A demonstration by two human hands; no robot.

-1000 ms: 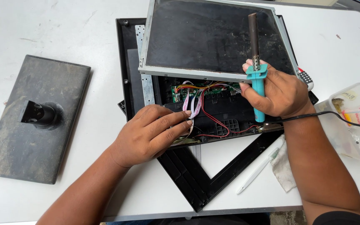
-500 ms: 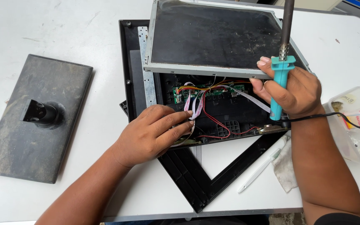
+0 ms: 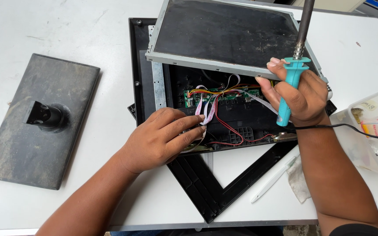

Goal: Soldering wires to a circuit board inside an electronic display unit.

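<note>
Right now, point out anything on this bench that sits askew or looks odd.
The LCD panel lies skewed over the open monitor back shell, leaving the green circuit board and loose wires exposed. The black bezel frame sticks out cornerwise underneath. The right hand holds the soldering iron tip-up.

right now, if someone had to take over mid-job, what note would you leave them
Left hand: flat on the wires at the open monitor back.
Right hand: gripping the soldering iron, tip up, clear of the board; its cord runs off to the right.
Panel lies tilted over the back's top edge.
Done: bezel and stand are off.
Left: board and wires are in place and connected.
</note>
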